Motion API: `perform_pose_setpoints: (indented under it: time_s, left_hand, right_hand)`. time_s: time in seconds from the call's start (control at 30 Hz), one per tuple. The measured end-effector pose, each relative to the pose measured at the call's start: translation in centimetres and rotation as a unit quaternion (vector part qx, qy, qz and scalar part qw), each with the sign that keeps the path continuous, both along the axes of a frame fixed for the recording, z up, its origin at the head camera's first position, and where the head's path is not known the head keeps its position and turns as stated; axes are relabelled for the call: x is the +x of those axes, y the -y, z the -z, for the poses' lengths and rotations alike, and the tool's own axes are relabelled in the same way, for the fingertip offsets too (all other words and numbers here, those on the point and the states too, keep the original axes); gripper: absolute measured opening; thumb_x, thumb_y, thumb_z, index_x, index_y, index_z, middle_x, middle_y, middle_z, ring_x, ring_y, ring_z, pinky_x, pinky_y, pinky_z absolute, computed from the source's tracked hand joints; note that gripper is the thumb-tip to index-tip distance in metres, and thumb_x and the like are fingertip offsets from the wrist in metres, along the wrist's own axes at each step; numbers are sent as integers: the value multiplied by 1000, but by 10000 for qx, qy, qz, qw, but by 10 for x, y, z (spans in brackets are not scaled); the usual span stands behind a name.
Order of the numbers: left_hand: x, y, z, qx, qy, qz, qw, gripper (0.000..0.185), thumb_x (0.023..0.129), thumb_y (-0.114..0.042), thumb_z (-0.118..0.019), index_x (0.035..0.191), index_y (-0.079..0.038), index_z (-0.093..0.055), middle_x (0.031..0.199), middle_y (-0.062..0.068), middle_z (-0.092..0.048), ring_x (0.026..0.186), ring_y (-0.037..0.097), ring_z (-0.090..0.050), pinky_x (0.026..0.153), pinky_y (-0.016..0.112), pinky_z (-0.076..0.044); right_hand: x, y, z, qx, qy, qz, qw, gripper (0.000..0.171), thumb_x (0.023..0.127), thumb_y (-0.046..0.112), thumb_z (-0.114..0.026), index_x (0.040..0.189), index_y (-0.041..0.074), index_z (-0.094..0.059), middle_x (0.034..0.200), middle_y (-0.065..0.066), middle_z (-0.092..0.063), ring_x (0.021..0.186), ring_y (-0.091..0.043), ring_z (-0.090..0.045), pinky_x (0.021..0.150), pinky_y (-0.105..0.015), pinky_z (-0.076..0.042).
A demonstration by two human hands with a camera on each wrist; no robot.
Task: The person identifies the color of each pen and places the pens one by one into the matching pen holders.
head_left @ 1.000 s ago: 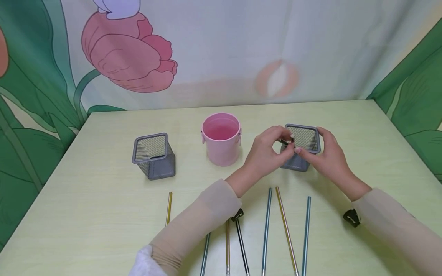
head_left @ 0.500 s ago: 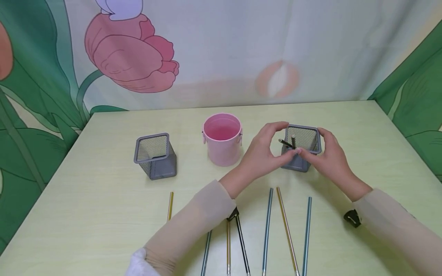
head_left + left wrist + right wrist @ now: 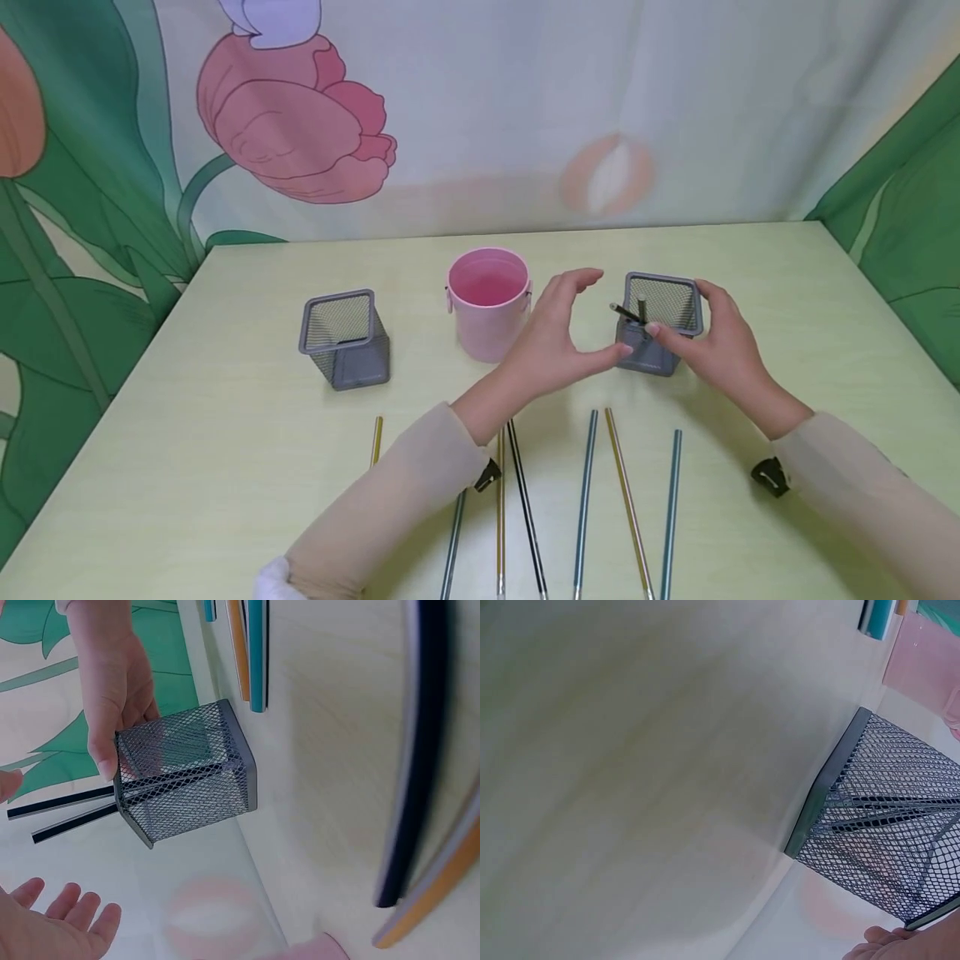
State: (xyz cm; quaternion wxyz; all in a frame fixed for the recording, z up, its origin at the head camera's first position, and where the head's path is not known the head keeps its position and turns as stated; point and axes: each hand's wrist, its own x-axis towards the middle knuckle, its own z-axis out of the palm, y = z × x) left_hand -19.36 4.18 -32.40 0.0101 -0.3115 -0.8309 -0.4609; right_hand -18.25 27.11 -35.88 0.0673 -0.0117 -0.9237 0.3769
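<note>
Two grey mesh holders and one pink bucket [image 3: 487, 332] stand on the pale table [image 3: 225, 433]. The right hand [image 3: 723, 346] grasps the right mesh holder [image 3: 651, 358]: its thumb lies at the near side of the rim and its fingers wrap the right side. This holder stands upright near the far right of the table, with two black sticks [image 3: 624, 313] inside; both slant up past the rim, and in the head view one leans to the left over it.

The left hand [image 3: 547, 342] has its grip released, thumb and fingers spread wide, just beside that holder and apart from it in the left wrist view. The left mesh holder [image 3: 360, 362] stands well apart, beyond the bucket, which sits between the two.

Seven more sticks show on the near part of the table: three blue sticks [image 3: 585, 500], three gold sticks [image 3: 628, 500] and one black stick [image 3: 528, 512], some partly hidden by the left sleeve [image 3: 390, 500]. Behind the table hangs a cloth backdrop [image 3: 480, 108] printed with a large pink flower [image 3: 300, 125] and green leaves [image 3: 82, 167].
</note>
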Motion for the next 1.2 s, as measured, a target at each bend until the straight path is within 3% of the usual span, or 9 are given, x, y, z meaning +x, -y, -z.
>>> perform_pose_setpoints:
  time_s: [0.27,0.6,0.8,0.97,1.2]
  left_hand:
    - [10,13,6,63,305,-239,9992,78,76,-26,-78,139,-7,-36,139,8,-44,130,22,-40,106,37,-38]
    - [28,24,-3,-22,965,-567,9937,84,74,-34,-80,140,-9,-34,140,6,-42,131,23,-40,104,39,-41]
    - [35,31,-4,-39,924,-676,9934,75,75,-27,-80,135,-7,-39,134,8,-47,125,23,-44,101,39,-44]
    - [42,38,-4,-308,1000,-915,9903,57,79,-22,-76,126,-7,-47,118,7,-54,107,21,-53,87,33,-50]
    - [48,47,-4,-1395,1090,-1079,9783,26,84,-26,-71,98,-10,-56,81,1,-58,65,16,-52,60,26,-44]
  right_hand:
    - [1,-1,0,17,29,43,10000,90,86,43,-65,147,-5,-19,147,-30,-28,132,-48,-31,101,-66,-30]
    - [0,0,0,14,-2,27,10000,89,86,43,-66,146,-5,-21,147,-30,-28,132,-48,-31,102,-66,-30]
    - [0,0,0,21,-28,19,10000,89,86,43,-66,146,-6,-21,146,-31,-29,133,-48,-30,102,-65,-30]
    - [0,0,0,43,-3,8,10000,89,87,43,-64,146,-6,-20,146,-31,-29,131,-48,-32,101,-65,-31]
    - [-1,-1,1,52,32,42,10000,89,87,43,-65,146,-5,-20,146,-30,-29,131,-47,-32,101,-65,-32]
